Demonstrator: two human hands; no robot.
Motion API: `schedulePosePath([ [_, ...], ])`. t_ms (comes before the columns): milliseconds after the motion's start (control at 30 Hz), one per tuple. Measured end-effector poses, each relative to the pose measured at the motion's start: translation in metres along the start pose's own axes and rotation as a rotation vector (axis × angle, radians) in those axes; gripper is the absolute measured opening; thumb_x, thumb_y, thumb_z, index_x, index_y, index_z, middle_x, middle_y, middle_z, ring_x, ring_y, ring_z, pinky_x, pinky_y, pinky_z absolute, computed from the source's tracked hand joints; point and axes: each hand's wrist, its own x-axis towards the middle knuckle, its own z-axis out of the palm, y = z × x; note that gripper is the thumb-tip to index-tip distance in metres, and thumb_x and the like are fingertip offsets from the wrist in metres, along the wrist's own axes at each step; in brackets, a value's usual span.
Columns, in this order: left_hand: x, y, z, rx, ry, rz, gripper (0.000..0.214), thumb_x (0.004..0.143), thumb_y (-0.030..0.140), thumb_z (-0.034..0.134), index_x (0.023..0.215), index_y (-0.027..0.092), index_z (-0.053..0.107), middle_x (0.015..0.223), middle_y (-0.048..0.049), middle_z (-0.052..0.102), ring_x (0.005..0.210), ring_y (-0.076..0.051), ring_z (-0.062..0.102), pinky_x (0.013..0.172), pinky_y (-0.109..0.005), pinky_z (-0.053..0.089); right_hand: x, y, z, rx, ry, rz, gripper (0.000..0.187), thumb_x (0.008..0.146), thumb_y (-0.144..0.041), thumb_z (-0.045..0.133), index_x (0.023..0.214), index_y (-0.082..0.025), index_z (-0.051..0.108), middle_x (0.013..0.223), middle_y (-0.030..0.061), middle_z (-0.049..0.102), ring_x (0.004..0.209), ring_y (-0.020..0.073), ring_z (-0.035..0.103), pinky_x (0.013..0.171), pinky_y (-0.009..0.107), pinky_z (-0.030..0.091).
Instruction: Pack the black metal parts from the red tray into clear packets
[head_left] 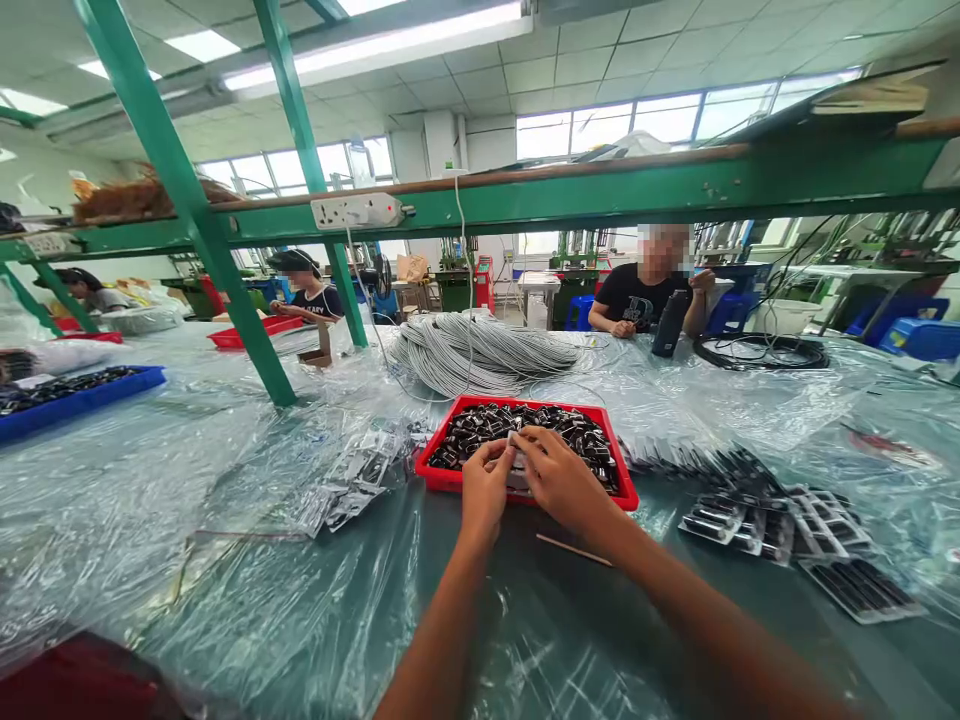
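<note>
My left hand (pixel 487 485) and my right hand (pixel 559 475) meet over the near side of a red tray (pixel 628 490). Their fingertips pinch together around something small and pale, too small to name. Many small black and silver parts (pixel 480 425) fill the tray behind my fingers. Below my right wrist a thin brown stick (pixel 574 549) lies on the plastic-covered table.
Clear plastic sheeting (pixel 247 470) covers the table. Stacked packs of black parts (pixel 739 525) lie at right, silvery packets (pixel 349 480) at left. Behind the tray is a grey cable coil (pixel 480 355). A green shelf beam (pixel 570 195) crosses above; people sit opposite.
</note>
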Motion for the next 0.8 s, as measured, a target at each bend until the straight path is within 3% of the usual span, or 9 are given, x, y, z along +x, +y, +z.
schedulePosePath([
  [133,0.02,-0.002,0.006,-0.164,0.057,0.05,0.039,0.064,0.04,0.079,0.091,0.014,0.073,0.09,-0.0081,0.074,0.084,-0.021,0.067,0.079,-0.03,0.051,0.018,0.009,0.021,0.074,0.093,0.047,0.037,0.092,-0.013,0.046,0.125,-0.014,0.061,0.122,0.0177,0.061,0.113,0.0295,0.057,0.098,0.05,0.052],
  [267,0.025,-0.008,-0.002,-0.197,-0.013,0.068,0.035,0.066,0.038,0.079,0.092,0.015,0.074,0.091,-0.0067,0.074,0.087,-0.02,0.067,0.081,-0.03,0.05,0.024,0.015,0.024,0.246,0.132,0.112,0.024,0.093,-0.02,0.053,0.113,-0.018,0.067,0.115,0.0146,0.067,0.108,0.0282,0.062,0.096,0.048,0.051],
  [367,0.025,-0.007,-0.01,-0.158,-0.091,0.057,0.034,0.067,0.039,0.079,0.091,0.015,0.075,0.09,-0.0063,0.074,0.088,-0.02,0.066,0.083,-0.029,0.049,0.026,0.02,0.019,0.434,0.123,0.208,0.01,0.091,-0.027,0.061,0.094,-0.02,0.069,0.097,0.0088,0.071,0.089,0.023,0.066,0.081,0.038,0.054],
  [467,0.023,-0.004,-0.014,-0.091,-0.158,-0.001,0.037,0.067,0.045,0.078,0.089,0.015,0.075,0.082,-0.0052,0.072,0.077,-0.019,0.064,0.074,-0.029,0.049,0.025,0.028,0.013,0.554,0.082,0.307,0.018,0.087,-0.034,0.066,0.075,-0.021,0.067,0.074,0.0025,0.069,0.065,0.0177,0.062,0.063,0.03,0.049],
  [533,0.023,-0.004,-0.013,-0.026,-0.161,-0.029,0.041,0.067,0.049,0.076,0.088,0.014,0.073,0.074,-0.0038,0.069,0.065,-0.016,0.06,0.063,-0.027,0.047,0.025,0.033,0.01,0.56,0.04,0.329,0.018,0.085,-0.031,0.067,0.07,-0.021,0.068,0.067,0.0014,0.069,0.061,0.017,0.061,0.061,0.029,0.046],
  [667,0.025,-0.013,-0.007,0.175,-0.025,0.021,0.035,0.076,0.046,0.064,0.089,0.014,0.069,0.075,-0.0048,0.067,0.066,-0.017,0.059,0.06,-0.026,0.045,0.023,0.049,0.011,0.557,-0.007,0.369,0.013,0.084,-0.025,0.062,0.082,-0.021,0.075,0.087,0.0051,0.077,0.077,0.0212,0.069,0.072,0.033,0.05],
  [800,0.029,-0.021,-0.01,0.179,0.079,-0.08,0.028,0.081,0.032,0.053,0.102,0.016,0.064,0.086,-0.0054,0.067,0.068,-0.015,0.059,0.059,-0.024,0.045,0.021,0.063,0.013,0.433,0.111,0.501,0.019,0.087,-0.027,0.057,0.088,-0.02,0.074,0.095,0.0083,0.075,0.088,0.0252,0.069,0.083,0.042,0.053],
])
